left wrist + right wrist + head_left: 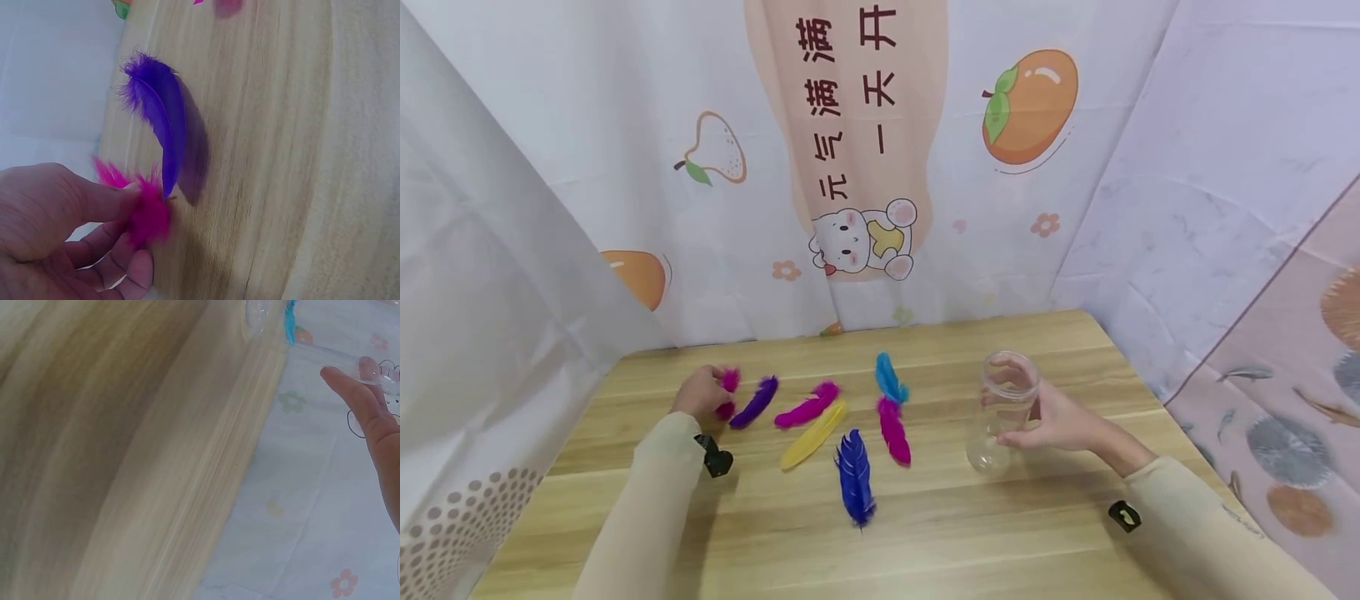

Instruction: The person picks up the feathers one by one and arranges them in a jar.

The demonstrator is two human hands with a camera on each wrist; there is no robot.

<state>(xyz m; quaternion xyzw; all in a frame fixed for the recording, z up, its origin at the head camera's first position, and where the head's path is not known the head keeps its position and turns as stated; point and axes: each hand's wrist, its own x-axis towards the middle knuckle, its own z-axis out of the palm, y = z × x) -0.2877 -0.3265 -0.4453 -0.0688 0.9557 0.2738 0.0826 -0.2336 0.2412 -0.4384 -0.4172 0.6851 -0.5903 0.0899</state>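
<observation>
At the table's left, my left hand [698,393] pinches a fluffy magenta feather [150,215] between thumb and fingers. Just beside it lies a curved purple feather [755,403], its tip close to the pinched one in the left wrist view. On the right side, my right hand [1056,421] holds a clear, open-topped jar [988,454], fingers behind it and thumb in front. The jar looks slightly tilted; whether its base touches the table I cannot tell. The right wrist view catches only part of the hand and jar.
Between the hands lie a magenta feather [805,410], a yellow feather [814,435], a blue feather [854,479], a light blue feather [887,377] and another magenta feather [893,429]. A printed curtain [722,233] hangs behind the wooden table [940,542].
</observation>
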